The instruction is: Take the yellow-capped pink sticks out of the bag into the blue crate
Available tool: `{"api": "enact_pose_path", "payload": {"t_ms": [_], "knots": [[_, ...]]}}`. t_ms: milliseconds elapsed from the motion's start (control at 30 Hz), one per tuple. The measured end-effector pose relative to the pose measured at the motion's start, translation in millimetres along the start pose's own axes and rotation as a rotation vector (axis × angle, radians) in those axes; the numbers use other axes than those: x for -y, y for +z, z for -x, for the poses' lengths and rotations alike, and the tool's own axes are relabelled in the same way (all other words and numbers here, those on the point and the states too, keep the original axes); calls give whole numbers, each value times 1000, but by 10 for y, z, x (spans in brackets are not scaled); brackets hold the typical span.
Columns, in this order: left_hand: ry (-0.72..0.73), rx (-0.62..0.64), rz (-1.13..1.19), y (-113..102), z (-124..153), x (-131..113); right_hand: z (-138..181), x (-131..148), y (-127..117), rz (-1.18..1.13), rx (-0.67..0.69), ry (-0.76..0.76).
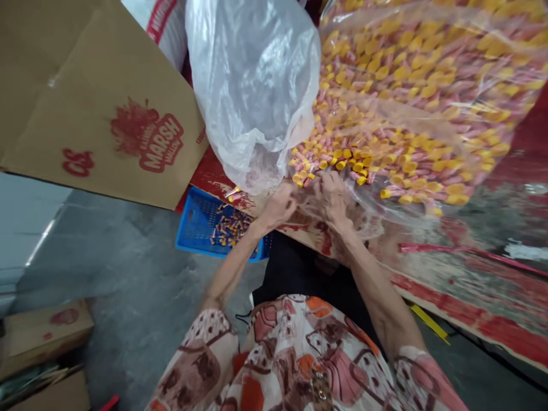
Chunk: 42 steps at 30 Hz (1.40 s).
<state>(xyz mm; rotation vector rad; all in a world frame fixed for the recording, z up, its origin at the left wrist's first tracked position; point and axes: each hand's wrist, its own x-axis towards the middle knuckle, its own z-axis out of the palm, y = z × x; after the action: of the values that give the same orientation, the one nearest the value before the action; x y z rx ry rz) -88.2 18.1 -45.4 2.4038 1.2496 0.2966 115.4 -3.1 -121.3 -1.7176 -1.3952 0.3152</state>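
My left hand (281,202) is closed, its fingers curled at the table's front edge, just below the mouth of a whitish plastic bag (257,74). What lies in its fingertips is too blurred to make out. Beside it, my right hand (333,195) bends its fingers down onto the near edge of a large clear plastic bag (377,214). That bag is full of small pink pieces with yellow caps (363,162), several of them loose at its opening in front of both hands. Whatever the right fingertips grip is hidden.
Below the table edge at left sits a blue plastic crate (184,237) with more small pieces inside. A big cardboard box (98,108) stands at the left. The red, worn table (492,228) carries a pink strip (445,248). More boxes (47,334) lie on the grey floor.
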Motion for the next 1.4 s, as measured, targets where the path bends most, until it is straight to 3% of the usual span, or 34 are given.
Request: {"api": "enact_pose_path", "payload": {"t_ms": [133,200,267,367,467,533,633,767,833,900,1067,1167,1267,1400], "knots": [[-267,-181,-221,-533,724,500,-136,74,224,40,80,55],[-306,-265,-257,-688,815,664,-135,53,251,12,71,53],[-270,-327,-197,-699,625,767,-108,8,232,-46,45,33],[-202,-363,-62,-551,-29,936,-60,-65,144,-118,12,11],[-342,-395,-27,-438,-649,1238,-19,-86,20,-146,-2,14],[-420,-398,2,-433,-839,1468,15,-51,-58,-166,-37,20],[-360,-345,40,-479,-799,1678,91,42,-132,-173,-115,34],[-262,-312,45,-457,-615,1605,194,90,-143,-120,-43,31],[-241,-347,95,-398,-664,1519,215,67,-136,-114,20,32],[-250,-395,169,-341,-856,1472,211,42,-139,-124,33,37],[-338,-597,294,-289,-1644,1581,199,50,-176,-135,19,29],[-327,-599,286,-292,-1909,1700,204,58,-194,-139,-26,7],[-308,-516,241,-347,-1843,1760,194,26,-194,-108,-115,2],[-263,-356,204,-499,-1440,1636,179,-41,-170,-3,-98,29]]}}
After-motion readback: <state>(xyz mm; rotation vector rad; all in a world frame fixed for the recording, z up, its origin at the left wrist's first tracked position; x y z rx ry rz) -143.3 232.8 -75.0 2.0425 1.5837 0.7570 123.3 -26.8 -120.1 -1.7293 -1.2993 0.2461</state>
